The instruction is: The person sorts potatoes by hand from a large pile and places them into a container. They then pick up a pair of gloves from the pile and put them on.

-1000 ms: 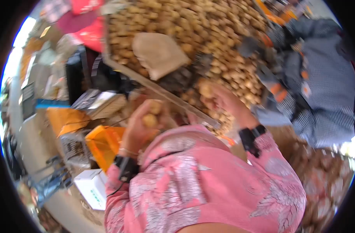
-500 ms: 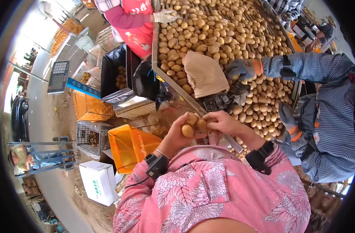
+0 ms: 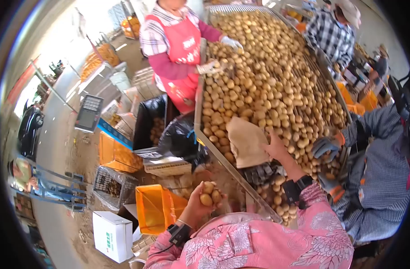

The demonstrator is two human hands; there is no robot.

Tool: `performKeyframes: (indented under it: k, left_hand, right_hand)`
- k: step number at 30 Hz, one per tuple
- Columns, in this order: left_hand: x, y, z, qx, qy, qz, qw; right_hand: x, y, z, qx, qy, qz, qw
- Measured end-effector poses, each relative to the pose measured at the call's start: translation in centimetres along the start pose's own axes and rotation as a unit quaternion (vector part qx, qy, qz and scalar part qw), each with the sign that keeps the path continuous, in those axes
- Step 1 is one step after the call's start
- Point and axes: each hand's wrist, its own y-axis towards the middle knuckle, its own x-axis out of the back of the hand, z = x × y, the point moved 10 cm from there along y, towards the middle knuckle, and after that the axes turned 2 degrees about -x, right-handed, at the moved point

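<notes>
My left hand (image 3: 197, 205) is closed around several potatoes (image 3: 206, 198), held low in front of my body. Over the sorting table, my right hand (image 3: 276, 147) reaches out with its fingers apart, at the edge of a tan cloth (image 3: 246, 142) lying on the potato pile (image 3: 267, 67). Potatoes lie just beyond these fingertips; whether they touch is too small to tell. Dark gloves (image 3: 258, 174) lie beneath the near edge of the cloth.
The table's metal rim (image 3: 234, 172) runs between my hands. An orange crate (image 3: 153, 208), a white box (image 3: 111, 237) and a black-lined bin (image 3: 146, 119) stand at left. A co-worker's gloved hand (image 3: 327, 147) rests on the potatoes at right; a red-aproned person (image 3: 180, 58) works opposite.
My right hand has left the potatoes at my left hand and moved forward to the pile. My left hand still holds potatoes. The view has shifted, showing more of the table's far end.
</notes>
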Motion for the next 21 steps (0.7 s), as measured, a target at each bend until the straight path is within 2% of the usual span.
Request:
performKeyframes:
  k: [1, 3, 4, 6, 7, 10, 12, 15, 17, 21]
  left_hand:
    - [0.4, -0.6, -0.7, -0.015, 0.004, -0.02, 1.0]
    - [0.9, -1.6, -2.3, -0.045, 0.002, -0.015, 0.999]
    - [1.2, -2.1, -3.1, -0.061, -0.005, -0.015, 0.998]
    - [1.6, -3.2, -4.4, -0.091, -0.005, -0.006, 0.996]
    - [2.0, -4.0, -5.1, -0.112, -0.014, 0.007, 0.994]
    - [3.7, -6.0, -6.0, -0.144, -0.031, 0.013, 0.989]
    - [5.0, -7.2, -6.5, -0.163, -0.049, -0.017, 0.985]
    - [6.1, -8.4, -6.4, -0.19, -0.063, -0.027, 0.979]
    - [6.5, -9.7, -6.5, -0.211, -0.076, -0.068, 0.972]
    - [7.2, -11.4, -6.0, -0.223, -0.101, -0.078, 0.966]
  right_hand:
    - [-0.8, 1.1, 0.8, 0.015, 0.003, 0.002, 1.0]
    - [-3.8, 2.8, 1.6, 0.014, -0.022, 0.112, 0.993]
    - [-3.7, 3.1, 2.6, 0.025, -0.025, 0.113, 0.993]
    - [-5.8, 3.2, 3.9, -0.003, 0.041, 0.257, 0.965]
    - [-6.3, 4.2, 2.9, -0.05, 0.049, 0.285, 0.956]
    - [-2.9, 4.6, 10.5, -0.02, 0.108, 0.269, 0.957]
    - [-0.9, 6.8, 14.8, 0.026, 0.157, 0.242, 0.957]
    - [2.3, 9.8, 20.7, 0.058, 0.153, 0.176, 0.971]
    - [3.1, 11.4, 23.4, 0.067, 0.178, 0.17, 0.967]
    - [4.6, 14.6, 25.7, 0.05, 0.158, 0.104, 0.981]
